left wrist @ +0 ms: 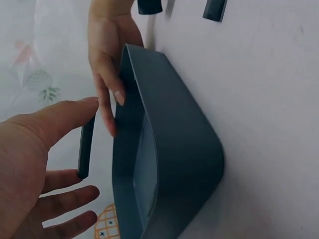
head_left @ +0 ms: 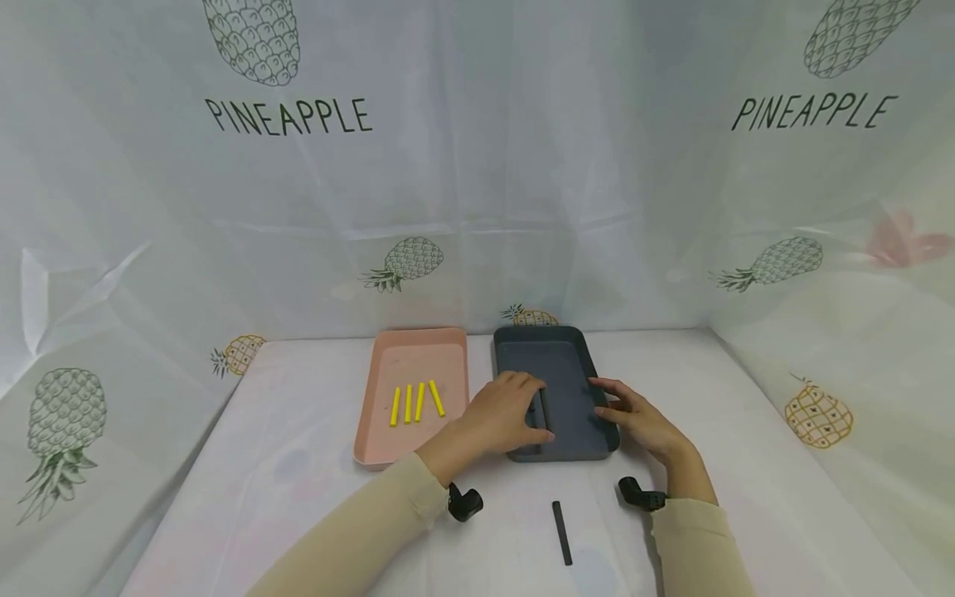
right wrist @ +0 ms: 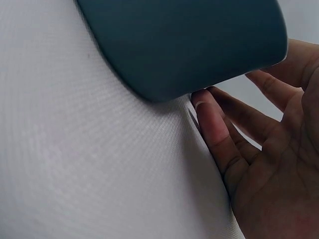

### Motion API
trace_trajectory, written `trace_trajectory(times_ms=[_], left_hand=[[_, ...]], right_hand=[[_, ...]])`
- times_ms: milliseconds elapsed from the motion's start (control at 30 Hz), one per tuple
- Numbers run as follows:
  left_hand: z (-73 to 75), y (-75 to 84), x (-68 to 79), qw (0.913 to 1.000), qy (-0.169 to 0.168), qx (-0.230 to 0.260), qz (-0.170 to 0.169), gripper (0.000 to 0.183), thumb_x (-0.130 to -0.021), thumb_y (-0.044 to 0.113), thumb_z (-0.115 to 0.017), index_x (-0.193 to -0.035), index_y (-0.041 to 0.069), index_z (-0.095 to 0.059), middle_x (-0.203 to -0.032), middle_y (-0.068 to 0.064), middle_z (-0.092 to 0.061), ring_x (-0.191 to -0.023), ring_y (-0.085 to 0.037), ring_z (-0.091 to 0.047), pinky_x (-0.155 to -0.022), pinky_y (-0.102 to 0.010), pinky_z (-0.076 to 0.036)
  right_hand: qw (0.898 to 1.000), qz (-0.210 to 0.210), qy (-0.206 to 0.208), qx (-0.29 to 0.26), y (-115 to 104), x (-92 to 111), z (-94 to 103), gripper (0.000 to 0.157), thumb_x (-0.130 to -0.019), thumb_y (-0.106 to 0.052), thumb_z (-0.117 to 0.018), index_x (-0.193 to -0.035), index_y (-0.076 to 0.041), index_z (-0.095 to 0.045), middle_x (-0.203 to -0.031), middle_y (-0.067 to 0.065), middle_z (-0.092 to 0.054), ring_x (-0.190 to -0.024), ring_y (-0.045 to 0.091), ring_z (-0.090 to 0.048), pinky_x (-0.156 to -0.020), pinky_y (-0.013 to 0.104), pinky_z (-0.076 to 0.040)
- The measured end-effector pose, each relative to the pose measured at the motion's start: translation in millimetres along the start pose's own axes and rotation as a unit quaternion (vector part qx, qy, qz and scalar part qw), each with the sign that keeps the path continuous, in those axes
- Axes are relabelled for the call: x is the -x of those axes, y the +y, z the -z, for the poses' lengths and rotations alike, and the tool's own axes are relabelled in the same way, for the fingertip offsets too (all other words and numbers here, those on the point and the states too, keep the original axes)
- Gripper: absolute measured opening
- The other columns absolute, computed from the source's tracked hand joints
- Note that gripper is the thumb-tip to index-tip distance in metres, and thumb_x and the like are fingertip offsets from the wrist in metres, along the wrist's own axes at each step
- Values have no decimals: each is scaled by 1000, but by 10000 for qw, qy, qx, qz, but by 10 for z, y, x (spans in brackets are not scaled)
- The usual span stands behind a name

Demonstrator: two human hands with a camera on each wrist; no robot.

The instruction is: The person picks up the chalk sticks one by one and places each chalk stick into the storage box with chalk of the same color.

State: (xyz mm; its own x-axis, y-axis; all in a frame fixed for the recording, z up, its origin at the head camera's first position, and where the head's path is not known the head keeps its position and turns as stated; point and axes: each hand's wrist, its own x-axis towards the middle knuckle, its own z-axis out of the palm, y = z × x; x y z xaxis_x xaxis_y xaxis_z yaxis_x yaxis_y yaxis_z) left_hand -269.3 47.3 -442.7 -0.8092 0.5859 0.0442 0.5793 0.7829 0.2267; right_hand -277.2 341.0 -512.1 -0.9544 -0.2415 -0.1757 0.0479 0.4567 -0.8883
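Note:
My left hand is over the left part of the dark blue-grey tray. Between its thumb and index finger it pinches a slim dark stick by the two ends; the other fingers stay spread. In the head view that dark stick appears above the tray's floor. A thin dark shape just left of it is partly hidden by the hand. At the tray's right side, my right hand holds the wall, with fingertips over the rim. The right wrist view shows other fingers against the tray's outside, low down.
Left of the dark tray stands a pink tray with several yellow sticks in it. Another dark stick lies on the white tablecloth in front. A pineapple-print curtain hangs behind and at both sides.

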Motion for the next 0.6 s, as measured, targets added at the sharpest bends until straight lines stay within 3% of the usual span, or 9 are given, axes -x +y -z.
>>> trace_trajectory(times_ms=[233,600], left_hand=[[-50,-57,-128,9997,-36,-231,101,82,-88,64,-73,-152,18,-51,-155,-2,-52,-147,-28,-45,-117,-51,-45],[-178,-143,-308,9989,-8,-293,356,80,-88,64,-74,-151,20,-52,-156,-2,-51,-149,-27,-41,-124,-59,-32]], right_hand=[[10000,-23,11,-42,-23,8,-4,62,-103,-31,-65,-159,-27,-38,-171,13,-25,-152,47,-30,-113,69,-40],[10000,-11,41,3,-3,2,10,63,-103,-32,-65,-160,-28,-38,-170,13,-27,-151,47,-31,-112,68,-41]])
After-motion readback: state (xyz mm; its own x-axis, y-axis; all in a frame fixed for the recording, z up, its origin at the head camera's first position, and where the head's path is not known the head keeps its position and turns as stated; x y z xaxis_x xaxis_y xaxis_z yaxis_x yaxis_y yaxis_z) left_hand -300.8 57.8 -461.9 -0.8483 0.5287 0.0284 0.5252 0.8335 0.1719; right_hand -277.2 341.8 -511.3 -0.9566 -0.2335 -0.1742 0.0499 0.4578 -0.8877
